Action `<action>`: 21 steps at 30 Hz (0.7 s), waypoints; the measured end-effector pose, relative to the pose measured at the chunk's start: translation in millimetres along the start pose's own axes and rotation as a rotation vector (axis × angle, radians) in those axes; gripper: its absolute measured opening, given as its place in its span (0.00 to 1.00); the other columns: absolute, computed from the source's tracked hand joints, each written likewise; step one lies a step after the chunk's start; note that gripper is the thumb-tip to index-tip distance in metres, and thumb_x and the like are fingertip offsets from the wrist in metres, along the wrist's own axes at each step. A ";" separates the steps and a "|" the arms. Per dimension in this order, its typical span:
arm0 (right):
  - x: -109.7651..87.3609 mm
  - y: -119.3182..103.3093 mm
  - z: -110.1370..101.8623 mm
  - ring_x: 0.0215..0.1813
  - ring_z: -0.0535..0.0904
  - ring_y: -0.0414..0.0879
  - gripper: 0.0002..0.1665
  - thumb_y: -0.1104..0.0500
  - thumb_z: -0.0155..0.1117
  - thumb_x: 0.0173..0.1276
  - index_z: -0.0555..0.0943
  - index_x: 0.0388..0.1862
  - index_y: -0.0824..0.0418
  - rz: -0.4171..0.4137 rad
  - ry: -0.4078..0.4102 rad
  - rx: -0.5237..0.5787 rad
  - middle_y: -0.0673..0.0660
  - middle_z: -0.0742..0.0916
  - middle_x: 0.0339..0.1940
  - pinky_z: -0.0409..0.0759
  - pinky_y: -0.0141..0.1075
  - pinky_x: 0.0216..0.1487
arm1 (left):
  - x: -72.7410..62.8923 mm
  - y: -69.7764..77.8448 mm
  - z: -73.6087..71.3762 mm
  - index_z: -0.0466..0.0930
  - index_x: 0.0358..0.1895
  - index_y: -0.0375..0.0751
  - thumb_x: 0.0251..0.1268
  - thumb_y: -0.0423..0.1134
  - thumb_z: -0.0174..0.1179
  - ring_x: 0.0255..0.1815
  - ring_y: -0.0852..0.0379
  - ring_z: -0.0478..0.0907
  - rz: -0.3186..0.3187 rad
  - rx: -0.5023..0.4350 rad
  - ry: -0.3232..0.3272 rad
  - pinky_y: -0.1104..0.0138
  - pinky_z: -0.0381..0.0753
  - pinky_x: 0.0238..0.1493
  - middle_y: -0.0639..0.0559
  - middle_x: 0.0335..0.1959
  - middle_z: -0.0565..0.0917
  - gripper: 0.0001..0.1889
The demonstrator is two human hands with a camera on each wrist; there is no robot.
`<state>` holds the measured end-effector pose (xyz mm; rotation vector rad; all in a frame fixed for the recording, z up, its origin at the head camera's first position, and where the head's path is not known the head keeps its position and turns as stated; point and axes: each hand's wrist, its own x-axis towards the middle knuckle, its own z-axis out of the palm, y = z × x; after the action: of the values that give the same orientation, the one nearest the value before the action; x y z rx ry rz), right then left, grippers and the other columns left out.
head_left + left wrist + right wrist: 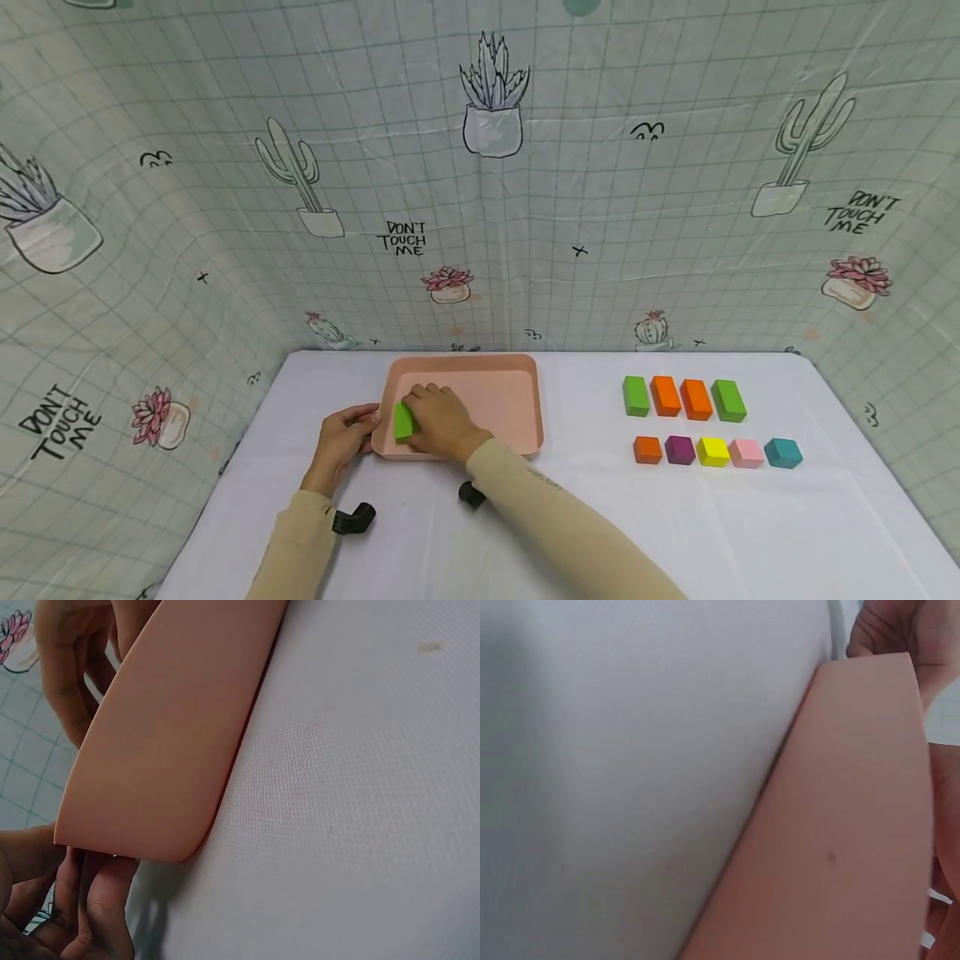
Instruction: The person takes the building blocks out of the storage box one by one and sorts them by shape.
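A pink tray (498, 400) lies on the white table. My left hand (345, 437) grips its left side; in the left wrist view the thumb is at the rim and fingers (109, 900) touch the outer wall. Inside the tray, toward its left end, my right hand (442, 421) holds a green rectangular block (404, 423) between thumb and fingers. The right wrist view shows mostly the tray's outer wall (840, 825), which hides the block and much of the right hand (946, 817).
Right of the tray stand green blocks (636, 396) and orange blocks (666, 396) in a row. Nearer is a row of cubes: orange (647, 450), purple (680, 450), yellow (713, 452), pink (747, 453) and teal (783, 453). A patterned cloth (525, 217) surrounds the table.
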<state>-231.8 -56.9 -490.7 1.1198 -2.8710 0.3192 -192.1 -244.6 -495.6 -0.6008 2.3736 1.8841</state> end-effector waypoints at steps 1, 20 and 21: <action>-1.4 1.2 -1.2 0.58 0.78 0.45 0.34 0.45 0.78 0.67 0.81 0.68 0.56 -0.004 0.001 -0.003 0.50 0.84 0.60 0.76 0.39 0.65 | -0.1 0.0 0.1 0.79 0.65 0.24 0.77 0.29 0.62 0.31 0.63 0.79 0.000 -0.003 -0.002 0.73 0.81 0.28 0.47 0.43 0.84 0.19; -37.2 40.3 -24.0 0.64 0.78 0.49 0.30 0.54 0.71 0.67 0.81 0.68 0.60 0.095 0.116 0.105 0.53 0.85 0.63 0.76 0.46 0.69 | 0.1 0.0 -2.4 0.77 0.66 0.22 0.77 0.29 0.62 0.32 0.61 0.80 -0.002 -0.011 -0.029 0.71 0.83 0.29 0.45 0.45 0.84 0.20; -39.8 42.7 -25.7 0.65 0.78 0.50 0.30 0.54 0.71 0.68 0.81 0.68 0.60 0.098 0.121 0.105 0.53 0.85 0.63 0.76 0.46 0.69 | 0.1 -0.3 -2.6 0.77 0.66 0.22 0.77 0.29 0.62 0.32 0.61 0.80 -0.001 -0.017 -0.030 0.71 0.83 0.29 0.45 0.45 0.84 0.20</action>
<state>-232.1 5.6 -477.7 0.9399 -2.8362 0.5285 -191.6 -247.1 -495.2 -0.5710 2.3415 1.9005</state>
